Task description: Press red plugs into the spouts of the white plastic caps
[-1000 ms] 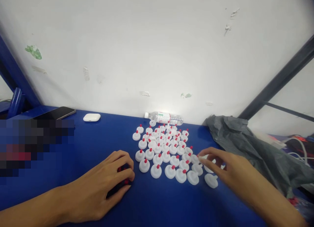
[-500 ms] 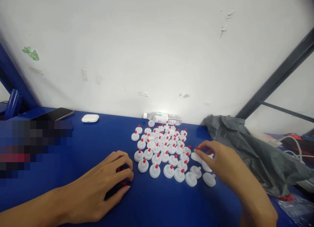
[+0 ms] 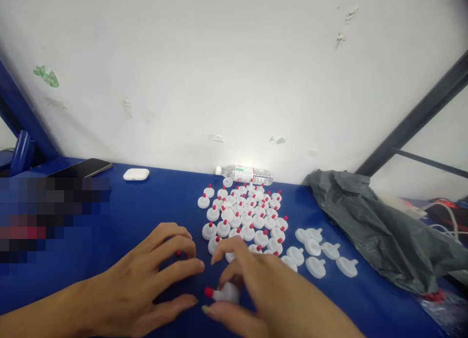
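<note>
My right hand [image 3: 263,284] holds a white round nozzle lid [image 3: 229,293] between thumb and fingers, its spout, topped with a red cap [image 3: 208,292], pointing left. Facing it, my left hand [image 3: 149,274] rests low over the blue table, thumb and fingers apart. Beneath its fingers a small red cap [image 3: 178,253] shows; whether more lie under the palm is hidden. Beyond both hands, several white nozzle lids [image 3: 248,231] stand in a cluster with red caps on their spouts. Several uncapped lids [image 3: 315,267] lie tilted on the right.
A clear bottle [image 3: 244,174] lies along the wall behind the lids. A white earbud case [image 3: 136,174] and a phone [image 3: 86,168] are on the left of the blue table [image 3: 153,206]. A crumpled grey plastic bag [image 3: 376,226] covers the right, near cables and a clear bag [image 3: 444,311].
My right hand has moved left and nearer from the uncapped lids, bringing a lid that now carries a red cap. My left hand's thumb and index finger have spread apart.
</note>
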{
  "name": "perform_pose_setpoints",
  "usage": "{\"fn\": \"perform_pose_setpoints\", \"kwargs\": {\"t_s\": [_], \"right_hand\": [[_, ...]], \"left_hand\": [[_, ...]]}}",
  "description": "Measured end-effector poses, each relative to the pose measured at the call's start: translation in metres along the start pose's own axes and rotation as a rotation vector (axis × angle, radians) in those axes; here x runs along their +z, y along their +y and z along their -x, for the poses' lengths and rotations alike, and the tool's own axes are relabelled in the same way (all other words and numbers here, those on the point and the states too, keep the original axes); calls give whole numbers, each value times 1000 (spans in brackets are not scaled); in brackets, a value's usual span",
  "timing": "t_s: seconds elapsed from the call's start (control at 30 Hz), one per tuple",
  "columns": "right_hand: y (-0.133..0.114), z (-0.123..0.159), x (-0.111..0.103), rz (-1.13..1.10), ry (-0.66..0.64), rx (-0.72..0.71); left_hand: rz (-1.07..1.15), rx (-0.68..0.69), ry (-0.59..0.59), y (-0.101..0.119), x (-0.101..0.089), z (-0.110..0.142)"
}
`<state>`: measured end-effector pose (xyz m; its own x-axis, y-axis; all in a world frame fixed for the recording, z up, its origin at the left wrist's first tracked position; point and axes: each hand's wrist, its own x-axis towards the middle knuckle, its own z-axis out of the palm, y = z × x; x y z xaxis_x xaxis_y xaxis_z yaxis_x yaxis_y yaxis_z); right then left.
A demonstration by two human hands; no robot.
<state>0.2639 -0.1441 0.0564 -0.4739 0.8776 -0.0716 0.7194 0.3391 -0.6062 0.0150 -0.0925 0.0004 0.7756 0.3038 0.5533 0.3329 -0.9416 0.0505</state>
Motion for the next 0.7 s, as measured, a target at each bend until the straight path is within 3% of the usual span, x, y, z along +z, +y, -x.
{"fn": "perform_pose_setpoints", "kwargs": {"t_s": [0.17,0.43,0.57,0.7], "right_hand": [[-10,-19,10,-46,-134,-70],[-13,-19,10,79,-118,-98],[-10,-22,20,239,-28,-157],[-7,-23,28,362,191,-290]], "left_hand": [[-167,201,-5,7,-10,-4],[-4,46,59,20,3,1],[82,-48,110,26,5,-2],[-25,-155,77,29,7,9]]}}
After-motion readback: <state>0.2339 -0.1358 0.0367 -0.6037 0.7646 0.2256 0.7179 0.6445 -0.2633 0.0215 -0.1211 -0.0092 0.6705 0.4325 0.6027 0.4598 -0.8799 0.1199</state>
